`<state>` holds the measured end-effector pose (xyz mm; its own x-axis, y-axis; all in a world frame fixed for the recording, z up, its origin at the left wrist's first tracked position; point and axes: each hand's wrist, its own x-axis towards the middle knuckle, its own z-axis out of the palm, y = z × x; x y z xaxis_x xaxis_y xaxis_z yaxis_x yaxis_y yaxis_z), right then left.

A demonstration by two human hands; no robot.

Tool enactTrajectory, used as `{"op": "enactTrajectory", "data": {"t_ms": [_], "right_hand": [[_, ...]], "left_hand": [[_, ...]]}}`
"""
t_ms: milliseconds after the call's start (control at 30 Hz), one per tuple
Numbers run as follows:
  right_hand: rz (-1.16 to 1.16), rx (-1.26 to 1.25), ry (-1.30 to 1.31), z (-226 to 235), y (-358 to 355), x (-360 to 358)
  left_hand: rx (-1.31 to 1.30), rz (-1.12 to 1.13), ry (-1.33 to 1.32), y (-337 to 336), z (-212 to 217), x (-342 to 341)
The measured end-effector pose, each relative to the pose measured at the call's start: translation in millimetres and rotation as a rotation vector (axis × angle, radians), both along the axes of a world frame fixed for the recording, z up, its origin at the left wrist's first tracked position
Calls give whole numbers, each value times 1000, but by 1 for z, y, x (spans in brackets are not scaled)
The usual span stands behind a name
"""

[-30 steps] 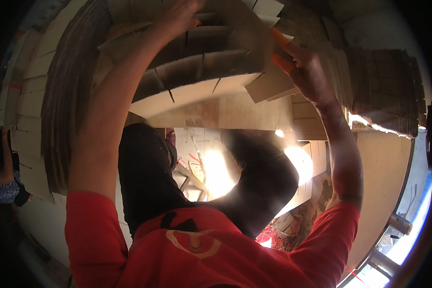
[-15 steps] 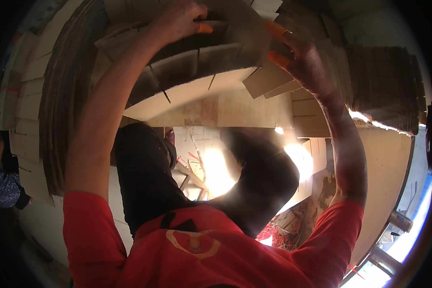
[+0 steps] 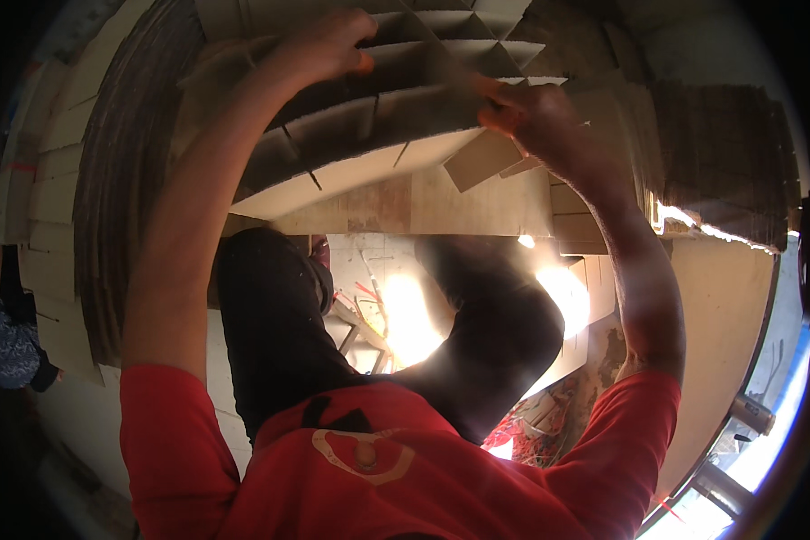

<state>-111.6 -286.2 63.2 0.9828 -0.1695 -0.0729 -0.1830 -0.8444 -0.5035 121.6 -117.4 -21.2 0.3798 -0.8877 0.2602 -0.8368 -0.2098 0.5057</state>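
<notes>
Slotted cardboard divider strips (image 3: 360, 173) stand on edge in curved rows in front of me, crossed by other strips at the far side. My right hand (image 3: 540, 117), with orange covers on its fingertips, is closed at the near end of a crosswise cardboard strip (image 3: 434, 40), seen nearly edge-on among the rows. Over the left part of the rows is my left hand (image 3: 333, 43), its fingers curled and one orange-covered tip showing. What lies between those fingers is hidden. Loose cardboard pieces (image 3: 477, 162) lie tilted just below my right hand.
Tall cardboard stacks stand left (image 3: 135, 171) and right (image 3: 720, 162). The rows rest on a wooden board (image 3: 459, 202) beyond my knees. Red scraps (image 3: 540, 432) lie on the floor near bright sunlight. At the far left edge, another person's arm and patterned clothing (image 3: 11, 351) show.
My right hand has moved down and its fingers have come closer together. The crosswise strip, broad before, now shows nearly edge-on, uncovering the far rows. My left hand has shifted slightly.
</notes>
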Motion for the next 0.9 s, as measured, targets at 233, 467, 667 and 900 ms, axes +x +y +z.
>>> {"op": "enactTrajectory", "data": {"t_ms": [233, 467, 667, 900], "right_hand": [[-421, -77, -547, -2, -31, -62], [-603, -817, -534, -67, -91, -190], [-825, -973, -99, -62, -114, -224], [-865, -739, 93, -65, -133, -216]], "left_hand": [[37, 126, -101, 46, 70, -87], [-56, -152, -321, -15, 36, -164], [101, -147, -314, -30, 26, -172], [-245, 21, -265, 36, 54, -175]]}}
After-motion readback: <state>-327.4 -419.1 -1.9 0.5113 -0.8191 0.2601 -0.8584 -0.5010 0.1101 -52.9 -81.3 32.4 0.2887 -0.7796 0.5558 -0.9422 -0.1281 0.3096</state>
